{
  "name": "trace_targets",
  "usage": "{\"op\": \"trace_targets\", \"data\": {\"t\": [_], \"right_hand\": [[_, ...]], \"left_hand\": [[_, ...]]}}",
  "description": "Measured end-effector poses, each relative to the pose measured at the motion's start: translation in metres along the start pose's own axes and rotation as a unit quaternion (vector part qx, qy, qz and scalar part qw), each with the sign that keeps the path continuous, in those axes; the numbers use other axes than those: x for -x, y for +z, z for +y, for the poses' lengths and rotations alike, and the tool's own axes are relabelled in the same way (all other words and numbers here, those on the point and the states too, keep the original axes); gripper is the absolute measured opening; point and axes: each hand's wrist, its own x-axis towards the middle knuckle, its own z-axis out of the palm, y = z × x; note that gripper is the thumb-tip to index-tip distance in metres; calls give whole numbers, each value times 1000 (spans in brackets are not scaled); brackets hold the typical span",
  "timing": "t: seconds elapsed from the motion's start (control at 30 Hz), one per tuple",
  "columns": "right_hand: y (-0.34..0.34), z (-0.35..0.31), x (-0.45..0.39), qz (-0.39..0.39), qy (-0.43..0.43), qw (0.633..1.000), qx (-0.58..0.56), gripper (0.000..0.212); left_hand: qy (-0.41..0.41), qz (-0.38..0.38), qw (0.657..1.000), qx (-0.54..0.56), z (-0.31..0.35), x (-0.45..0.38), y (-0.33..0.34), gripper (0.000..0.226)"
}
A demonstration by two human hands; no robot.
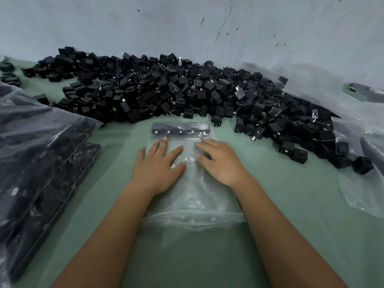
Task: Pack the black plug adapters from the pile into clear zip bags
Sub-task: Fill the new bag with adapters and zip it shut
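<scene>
A clear zip bag (193, 196) lies flat on the green table, its mouth toward me. At its far end a row of several black plug adapters (180, 128) sits inside it, side by side. My left hand (160, 163) and my right hand (220, 161) both lie palm down on the bag just behind that row, fingers straight and spread, pressing the plastic flat. Beyond the bag a big pile of loose black plug adapters (166, 90) stretches across the table against the wall.
Filled clear bags of adapters (41, 159) are stacked at the left. Loose clear plastic sheeting (357, 179) lies at the right, partly under the pile. A grey wall (187, 28) stands right behind the pile. Bare green table (291, 194) shows beside my right arm.
</scene>
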Motion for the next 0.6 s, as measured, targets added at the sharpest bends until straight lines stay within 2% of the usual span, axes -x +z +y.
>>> {"op": "trace_targets", "data": {"t": [0.1, 0.17, 0.2, 0.23, 0.27, 0.33, 0.4, 0.5, 0.6], "right_hand": [[-14, 15, 12, 221, 46, 973, -54, 30], [-26, 32, 24, 349, 137, 927, -19, 32], [-33, 41, 30, 387, 196, 901, -1, 37], [-40, 50, 35, 395, 255, 882, 11, 44], [-45, 60, 41, 373, 306, 876, 13, 51], [-50, 77, 52, 272, 372, 887, 16, 63], [-51, 86, 59, 209, 378, 901, 26, 64], [-48, 84, 61, 282, 317, 906, -6, 55], [-43, 76, 67, 319, 304, 896, -45, 48]], "left_hand": [[-2, -3, 1000, 5, 0, -8, -2, 59], [-2, -1, 1000, 11, 1, -8, -3, 59], [-1, 4, 1000, 17, 0, -6, -4, 58], [0, 11, 1000, 25, 0, -3, -5, 58], [2, 21, 999, 33, 0, 2, -7, 57], [15, 51, 996, 65, 0, 13, -10, 52], [41, 83, 987, 132, 1, 26, -11, 44], [71, 123, 958, 249, 5, 46, -9, 32], [78, 131, 943, 296, 11, 56, -4, 27]]}}
